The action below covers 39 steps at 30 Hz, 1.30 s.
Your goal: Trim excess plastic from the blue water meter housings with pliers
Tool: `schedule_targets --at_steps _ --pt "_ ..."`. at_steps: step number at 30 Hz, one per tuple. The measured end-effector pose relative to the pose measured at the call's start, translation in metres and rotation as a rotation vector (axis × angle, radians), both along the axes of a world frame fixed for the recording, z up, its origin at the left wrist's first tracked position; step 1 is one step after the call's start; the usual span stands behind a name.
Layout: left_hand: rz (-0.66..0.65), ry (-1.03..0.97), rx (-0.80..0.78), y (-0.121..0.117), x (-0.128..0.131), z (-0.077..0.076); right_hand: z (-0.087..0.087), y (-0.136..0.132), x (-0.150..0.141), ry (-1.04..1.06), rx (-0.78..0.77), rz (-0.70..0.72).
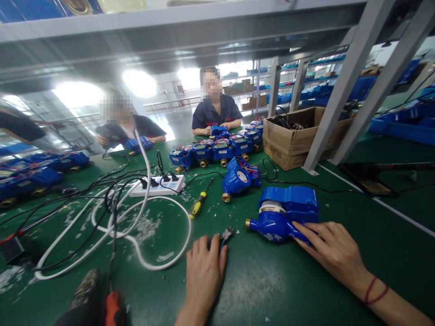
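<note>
Fingers of my right hand [335,251] rest open on the blue water meter [283,215] at two o'clock, while my left hand [205,267] lies flat over the small cutters [225,235] on the green worktop [272,290].

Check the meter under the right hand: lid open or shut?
Shut. The blue lid sits flat over the dial of the meter, hiding its face; the next meter shows its dial. The right hand rests on its side.

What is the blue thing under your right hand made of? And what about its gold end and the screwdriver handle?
The blue water meter under the right hand looks like glossy painted metal or hard plastic; the shine leaves that open. Its gold end looks like brass, yellow and shiny. The screwdriver handle seems yellow plastic with black grips.
</note>
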<state>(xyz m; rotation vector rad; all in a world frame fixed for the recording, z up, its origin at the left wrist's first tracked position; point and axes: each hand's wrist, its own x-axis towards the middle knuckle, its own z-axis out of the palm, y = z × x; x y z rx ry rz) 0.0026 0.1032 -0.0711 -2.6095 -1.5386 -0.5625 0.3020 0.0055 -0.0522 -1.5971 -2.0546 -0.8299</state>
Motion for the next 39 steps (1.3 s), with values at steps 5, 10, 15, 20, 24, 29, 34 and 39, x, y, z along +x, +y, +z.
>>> schedule_targets --at_steps 5,10,15,20,24,29,34,39 --pt "-0.223 -0.427 -0.033 -0.002 0.023 0.003 0.001 0.003 0.002 0.120 -0.003 0.057" --pt "-0.288 -0.412 -0.005 -0.002 0.050 0.004 0.005 0.005 0.003 0.246 -0.019 0.067" --pt "-0.296 -0.333 0.119 0.002 0.055 0.006 0.006 0.008 0.005 0.320 -0.043 0.051" --pt "-0.314 -0.289 0.147 0.004 0.059 0.006 0.007 0.010 0.007 0.367 -0.045 0.025" --pt "-0.285 -0.292 0.170 0.006 0.065 0.007 0.010 0.009 0.007 0.384 -0.041 0.031" --pt "-0.291 -0.262 0.167 0.009 0.068 0.009 0.009 0.009 0.009 0.398 -0.057 0.024" --pt "-0.292 -0.204 0.195 0.012 0.069 0.009 0.008 0.010 0.009 0.404 -0.053 0.022" --pt "-0.310 -0.162 0.278 0.018 0.070 0.010 0.008 0.011 0.008 0.421 -0.069 0.017"
